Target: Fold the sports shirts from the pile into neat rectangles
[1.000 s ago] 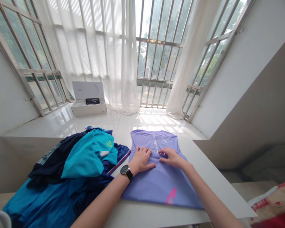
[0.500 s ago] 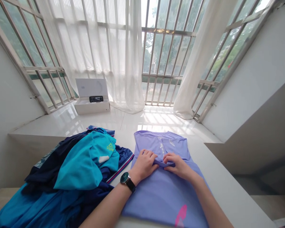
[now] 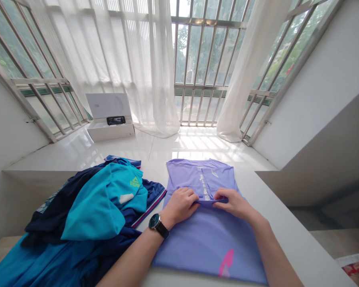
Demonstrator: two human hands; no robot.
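A purple T-shirt (image 3: 203,243) lies flat on the white surface, with pink print near its lower edge and white lettering higher up. Across its middle runs a raised fold of fabric. My left hand (image 3: 182,203), with a black-strapped watch (image 3: 158,225) on the wrist, is closed on the left part of that fold; its fingertips are partly hidden. On the right part, my right hand (image 3: 233,204) pinches the fold between thumb and fingers.
To the left is a heap of clothes with a turquoise shirt (image 3: 98,207) on top. Behind it, an open white box (image 3: 110,132) holds a black device (image 3: 116,120). White curtains (image 3: 137,71) hang before the barred windows.
My right hand has slid a little to the right along the fold, further from my left hand. More white lettering shows between them. The whole view has shifted slightly.
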